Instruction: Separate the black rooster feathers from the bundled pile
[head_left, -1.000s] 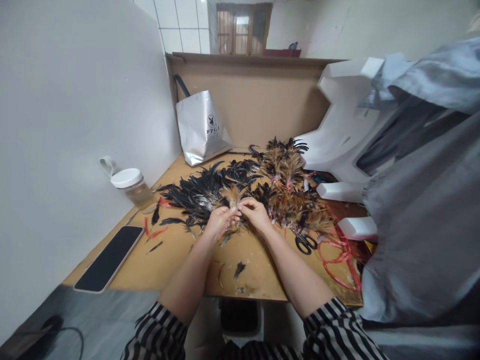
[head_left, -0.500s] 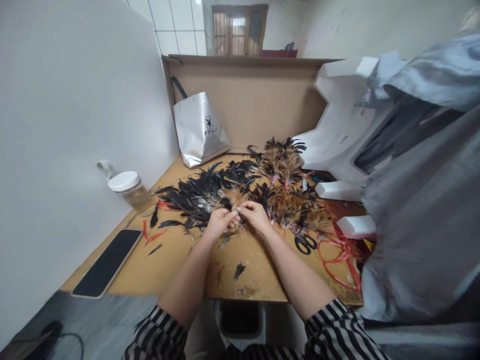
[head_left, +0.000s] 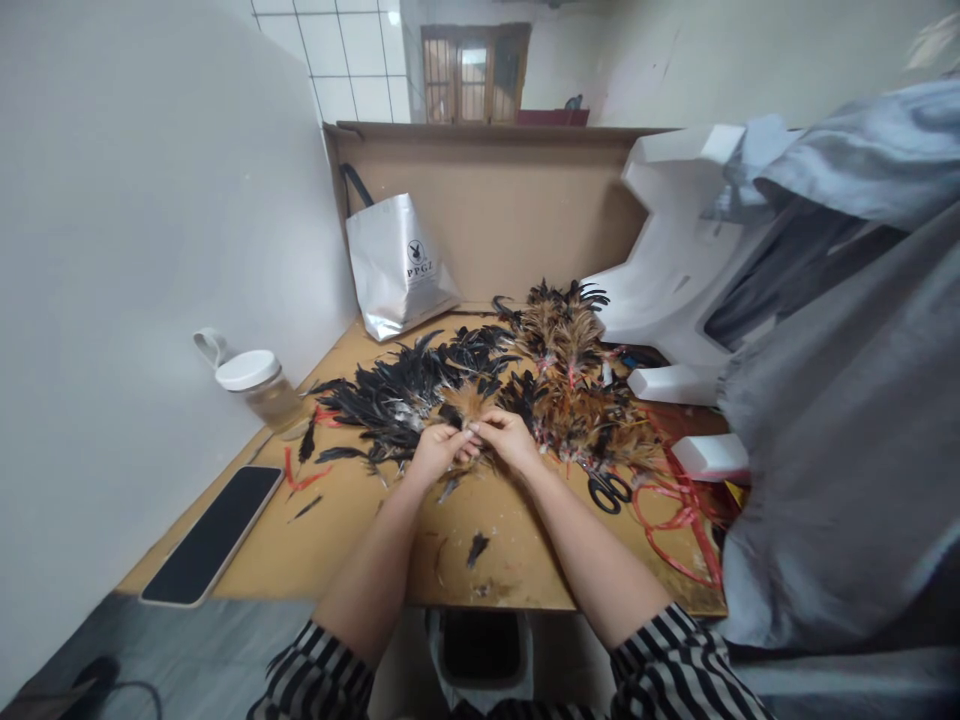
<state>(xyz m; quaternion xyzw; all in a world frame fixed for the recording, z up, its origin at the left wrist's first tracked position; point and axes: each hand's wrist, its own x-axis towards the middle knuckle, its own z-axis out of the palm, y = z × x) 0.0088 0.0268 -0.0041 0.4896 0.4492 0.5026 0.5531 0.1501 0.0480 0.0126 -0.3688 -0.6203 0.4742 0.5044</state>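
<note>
Head view: left hand (head_left: 437, 452) and right hand (head_left: 511, 440) pinch tan feather tuft (head_left: 466, 400) between them above bench (head_left: 517, 540), before black feathers (head_left: 390, 390); likely light, soft, crushable, so grip quill ends, not plumes.

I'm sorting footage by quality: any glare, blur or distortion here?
Head view: soft sheen on the silver bag; head view: wide-angle stretching toward the edges, as in the grey cloth; head view: pinched brown feathers too soft to separate strands.
</note>
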